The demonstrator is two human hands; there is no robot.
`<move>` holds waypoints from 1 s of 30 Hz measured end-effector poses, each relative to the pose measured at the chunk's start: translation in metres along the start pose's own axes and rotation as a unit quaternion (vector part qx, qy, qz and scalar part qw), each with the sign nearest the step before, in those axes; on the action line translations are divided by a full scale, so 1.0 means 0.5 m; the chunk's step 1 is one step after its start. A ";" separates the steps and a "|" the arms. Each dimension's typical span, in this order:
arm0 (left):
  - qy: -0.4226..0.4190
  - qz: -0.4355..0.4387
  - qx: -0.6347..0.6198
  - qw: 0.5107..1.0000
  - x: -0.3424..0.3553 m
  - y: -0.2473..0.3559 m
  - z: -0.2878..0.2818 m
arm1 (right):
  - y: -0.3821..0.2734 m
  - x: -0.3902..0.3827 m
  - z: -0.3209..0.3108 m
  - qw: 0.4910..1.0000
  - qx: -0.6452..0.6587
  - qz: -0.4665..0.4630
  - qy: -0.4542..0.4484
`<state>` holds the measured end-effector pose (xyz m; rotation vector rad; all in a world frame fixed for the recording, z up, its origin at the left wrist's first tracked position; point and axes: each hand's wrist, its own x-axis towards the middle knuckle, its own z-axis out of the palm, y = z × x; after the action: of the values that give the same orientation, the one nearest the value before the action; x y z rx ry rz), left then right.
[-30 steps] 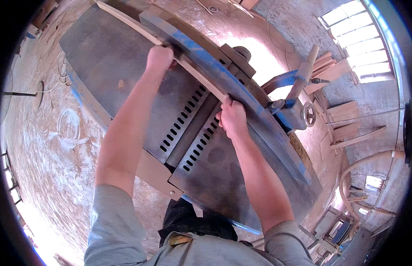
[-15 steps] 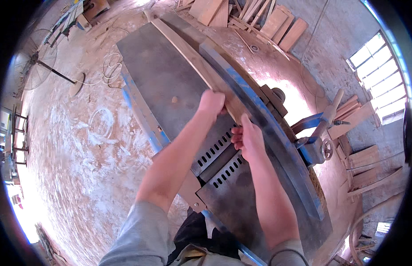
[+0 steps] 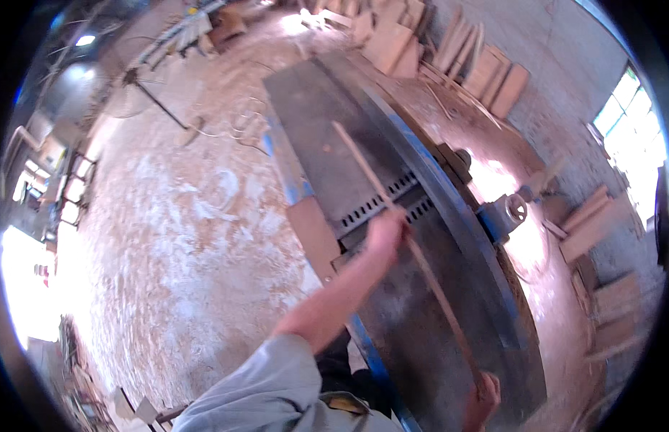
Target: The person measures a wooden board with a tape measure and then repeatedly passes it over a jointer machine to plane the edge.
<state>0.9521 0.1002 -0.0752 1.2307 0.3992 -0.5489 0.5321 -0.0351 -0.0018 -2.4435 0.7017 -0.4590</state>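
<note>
A long, thin wooden strip (image 3: 436, 288) slants across the dark metal table (image 3: 316, 108) of a jointer, from its far half to its near right part. My left hand (image 3: 387, 232) is closed around the strip near its middle, beside the slotted plates (image 3: 377, 201) at the cutter gap. Down at the near end, my right hand (image 3: 484, 398) grips the strip with bent fingers, partly blurred. The strip lies apart from the long blue-grey fence (image 3: 449, 209) on the right.
A handwheel (image 3: 516, 209) on a blue bracket juts out beyond the fence. Boards (image 3: 485, 75) lean against the wall at the far right, with more planks (image 3: 590, 223) on the right. A standing fan (image 3: 133, 78) is on the dusty floor (image 3: 197, 230) to the left.
The strip has been pulled back toward me, away from the fence. My right hand has moved far down its length, while my left hand has come nearer. My view has shifted too.
</note>
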 end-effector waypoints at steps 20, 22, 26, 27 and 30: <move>-0.275 -0.111 0.296 0.908 -0.417 -0.484 0.364 | 0.685 -0.374 -0.340 0.923 -0.202 0.324 -0.049; -0.192 0.014 0.361 0.912 -0.392 -0.534 0.369 | 0.710 -0.345 -0.336 0.930 -0.152 0.333 -0.047; -0.098 0.162 0.421 0.887 -0.385 -0.540 0.380 | 0.761 -0.356 -0.312 0.946 -0.158 0.278 -0.057; -0.089 0.161 0.423 0.887 -0.382 -0.534 0.377 | 0.767 -0.346 -0.302 0.949 -0.191 0.237 -0.079; -0.059 0.157 0.427 0.889 -0.379 -0.522 0.370 | 0.751 -0.347 -0.284 0.867 0.150 0.476 0.007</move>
<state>0.6434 -0.1036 -0.1152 2.0493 -0.1900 -0.5258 0.1852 -0.2620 -0.1402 -1.5323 1.5677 -0.1543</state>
